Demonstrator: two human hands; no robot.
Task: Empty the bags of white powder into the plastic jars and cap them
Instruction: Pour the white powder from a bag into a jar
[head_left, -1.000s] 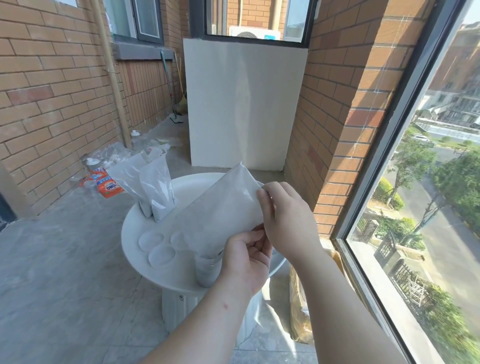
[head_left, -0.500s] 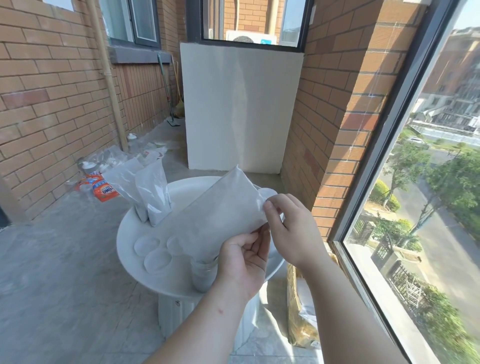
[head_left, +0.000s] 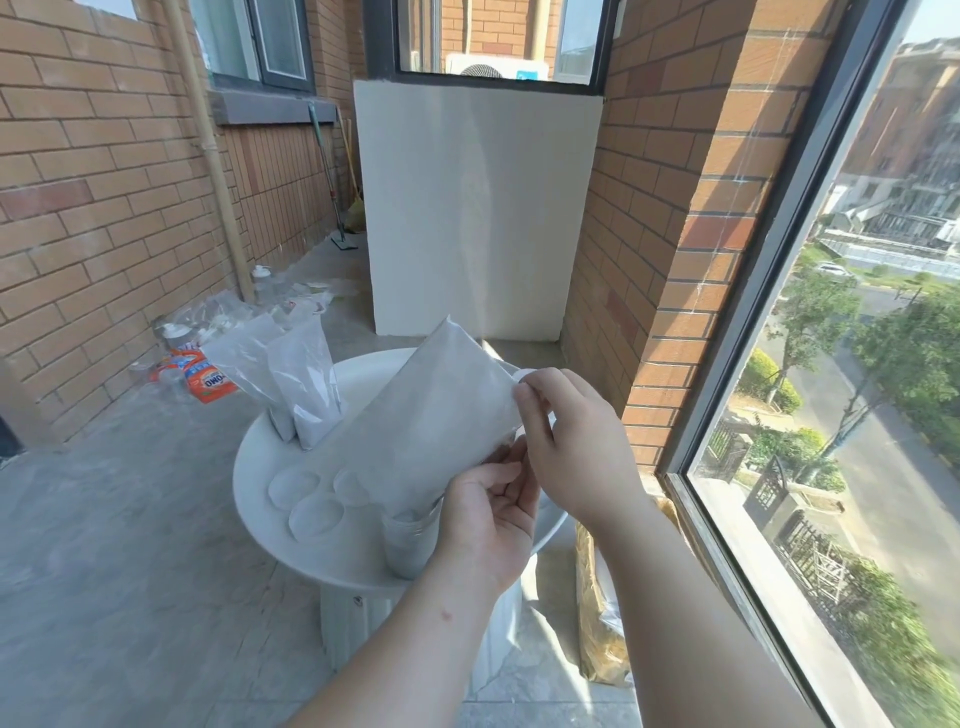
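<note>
Two bare hands hold a bag of white powder (head_left: 431, 410) tilted over a clear plastic jar (head_left: 410, 543) on a round white counter (head_left: 249, 499). The left hand (head_left: 488, 519) grips the bag's lower edge, fingers curled round it. The right hand (head_left: 571, 447), between 1 and 2 o'clock from the left, pinches the bag's upper right corner. The bag's low corner dips into the mouth of the jar, which stands near the counter's front rim, just beside the left hand at its 9 o'clock. Three clear lids (head_left: 316, 517) lie flat at 10 o'clock from the jar. Two more bags of powder (head_left: 311, 384) stand upright, leaning together, at about 11 o'clock near the counter's far left edge. On the balcony floor, an orange packet (head_left: 208, 382) lies beyond them near the brick wall. A brown sack (head_left: 597, 623) leans at 4 o'clock beneath the window.
</note>
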